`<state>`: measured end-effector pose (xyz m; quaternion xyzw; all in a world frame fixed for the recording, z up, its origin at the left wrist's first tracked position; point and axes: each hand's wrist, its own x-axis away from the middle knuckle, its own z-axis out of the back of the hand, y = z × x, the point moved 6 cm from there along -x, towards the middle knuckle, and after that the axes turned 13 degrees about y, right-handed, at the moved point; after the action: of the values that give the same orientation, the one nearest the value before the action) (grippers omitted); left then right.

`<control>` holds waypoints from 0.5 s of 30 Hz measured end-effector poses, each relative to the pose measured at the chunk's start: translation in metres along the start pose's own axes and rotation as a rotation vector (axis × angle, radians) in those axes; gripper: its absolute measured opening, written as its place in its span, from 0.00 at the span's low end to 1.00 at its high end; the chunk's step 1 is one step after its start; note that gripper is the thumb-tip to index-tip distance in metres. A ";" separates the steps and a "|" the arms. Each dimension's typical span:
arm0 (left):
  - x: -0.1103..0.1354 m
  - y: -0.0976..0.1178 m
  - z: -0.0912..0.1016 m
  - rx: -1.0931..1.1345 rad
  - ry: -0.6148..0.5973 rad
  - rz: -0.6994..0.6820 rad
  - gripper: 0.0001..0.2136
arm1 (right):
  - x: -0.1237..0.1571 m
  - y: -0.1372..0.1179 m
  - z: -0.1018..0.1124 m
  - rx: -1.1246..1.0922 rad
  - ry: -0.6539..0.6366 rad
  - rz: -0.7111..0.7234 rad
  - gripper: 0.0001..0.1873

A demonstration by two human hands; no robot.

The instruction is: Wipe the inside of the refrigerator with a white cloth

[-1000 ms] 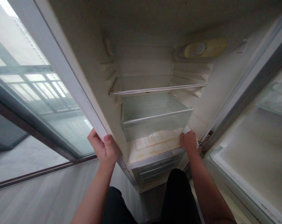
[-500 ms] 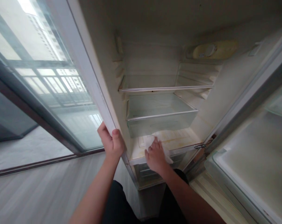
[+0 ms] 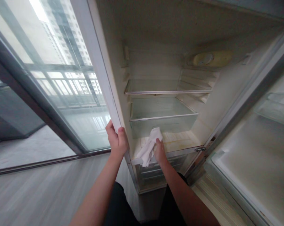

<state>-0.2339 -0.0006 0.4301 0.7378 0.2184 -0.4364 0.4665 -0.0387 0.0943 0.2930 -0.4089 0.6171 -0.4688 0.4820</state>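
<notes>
the fridge floor (image 3: pixel 188 137) bears yellowish stains (image 3: pixel 182 145), a white cloth (image 3: pixel 149 147) overhanging its front.

My left hand (image 3: pixel 117 141) is on the fridge's left edge (image 3: pixel 104 75); the cloth (image 3: pixel 151 144) in my right hand (image 3: pixel 160 151) is before the drawer (image 3: pixel 177 124), below the shelf (image 3: pixel 156 85).

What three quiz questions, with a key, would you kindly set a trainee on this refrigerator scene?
1. What does the right hand hold?
2. True or false: the left hand grips the side edge of the refrigerator.
3. Fill in one word: the clear drawer sits ____ the glass shelf.

Key: 1. A white cloth. 2. True. 3. Below.
</notes>
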 end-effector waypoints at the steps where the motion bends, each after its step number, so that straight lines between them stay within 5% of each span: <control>1: 0.000 0.000 0.000 -0.001 -0.002 0.000 0.28 | -0.007 -0.009 0.017 0.005 0.084 0.076 0.32; 5: -0.001 -0.001 0.000 0.014 0.008 0.002 0.27 | -0.025 -0.047 0.076 0.154 0.281 0.337 0.36; 9: -0.001 0.000 0.000 0.025 0.016 0.003 0.28 | -0.032 -0.058 0.087 0.196 0.299 0.401 0.41; 15: -0.001 0.000 0.000 0.003 0.010 -0.008 0.28 | -0.062 0.005 0.033 -0.530 0.321 -0.396 0.19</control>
<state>-0.2340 -0.0002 0.4312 0.7397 0.2229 -0.4348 0.4627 0.0062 0.1489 0.2977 -0.5521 0.6939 -0.4351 0.1562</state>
